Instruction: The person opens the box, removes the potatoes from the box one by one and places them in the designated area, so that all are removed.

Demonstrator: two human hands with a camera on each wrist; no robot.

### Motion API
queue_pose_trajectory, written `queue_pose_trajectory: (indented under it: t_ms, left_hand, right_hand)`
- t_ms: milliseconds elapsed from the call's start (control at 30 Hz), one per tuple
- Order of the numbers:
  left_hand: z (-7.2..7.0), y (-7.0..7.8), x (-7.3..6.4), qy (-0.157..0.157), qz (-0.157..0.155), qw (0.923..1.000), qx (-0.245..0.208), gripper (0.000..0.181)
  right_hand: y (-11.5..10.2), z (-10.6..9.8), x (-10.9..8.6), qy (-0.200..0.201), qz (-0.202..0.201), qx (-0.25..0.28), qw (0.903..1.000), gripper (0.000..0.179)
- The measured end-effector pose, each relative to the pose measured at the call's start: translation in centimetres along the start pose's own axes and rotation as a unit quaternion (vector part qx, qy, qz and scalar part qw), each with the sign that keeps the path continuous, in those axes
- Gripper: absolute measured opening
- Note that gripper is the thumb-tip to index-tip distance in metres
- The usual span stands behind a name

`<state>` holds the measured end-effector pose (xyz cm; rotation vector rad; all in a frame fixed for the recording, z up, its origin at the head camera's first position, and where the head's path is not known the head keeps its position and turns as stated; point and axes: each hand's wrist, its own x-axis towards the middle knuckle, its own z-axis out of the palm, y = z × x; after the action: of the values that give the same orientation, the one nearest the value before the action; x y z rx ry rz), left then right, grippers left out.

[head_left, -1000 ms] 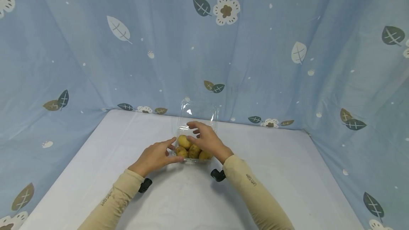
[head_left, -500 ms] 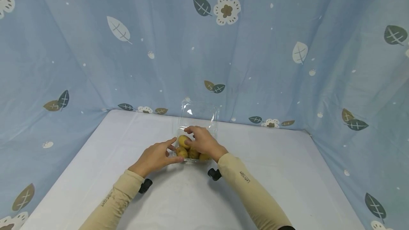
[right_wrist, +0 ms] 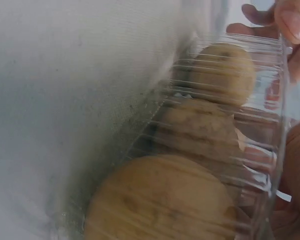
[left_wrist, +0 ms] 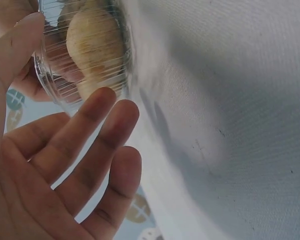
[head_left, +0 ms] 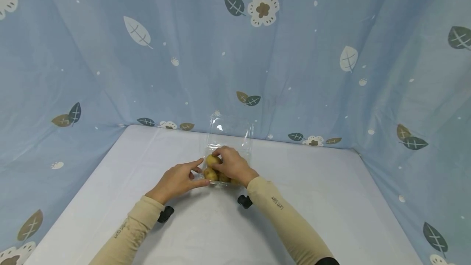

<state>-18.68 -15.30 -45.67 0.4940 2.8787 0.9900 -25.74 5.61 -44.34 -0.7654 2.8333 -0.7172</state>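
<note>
A clear plastic clamshell box (head_left: 231, 128) stands at the back of the table, its hinged lid raised, with several potatoes (head_left: 210, 174) inside. My right hand (head_left: 233, 165) reaches into it from the right and pinches a potato (head_left: 212, 160) at the back left between thumb and fingers. Beside the box's front left corner is my left hand (head_left: 178, 180), thumb at the rim and fingers loosely spread along the outside. Through the ribbed wall, potatoes (right_wrist: 160, 200) show in a row in the right wrist view. My right hand covers part of the box's contents.
A white cloth covers the table (head_left: 312, 199). Right behind the lid hangs a blue curtain (head_left: 198, 52) with leaf and flower prints, which also closes off both sides. Black wrist-camera parts (head_left: 166, 214) sit under the forearms.
My right hand has come down and leftward into the box, and its fingers have closed on the back left potato. The left hand has stayed at the box's corner.
</note>
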Motion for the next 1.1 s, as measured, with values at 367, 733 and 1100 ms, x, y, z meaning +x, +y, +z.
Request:
queue_pose_trajectory:
  t_ms: [367, 733, 1100]
  left_hand:
    - [-0.1, 0.1, 0.0, -0.004, -0.002, 1.0000, -0.005, 0.088]
    - [-0.1, 0.2, 0.0, -0.005, -0.004, 1.0000, 0.002, 0.088]
    - [-0.1, 0.1, 0.0, -0.011, -0.012, 0.9999, 0.001, 0.089]
  right_hand:
    - [-0.3, 0.5, 0.0, 0.027, 0.001, -0.002, 0.9996, 0.030]
    - [-0.5, 0.9, -0.5, 0.041, -0.001, 0.004, 0.9991, 0.039]
    - [-0.8, 0.7, -0.7, 0.093, -0.022, 0.013, 0.9954, 0.055]
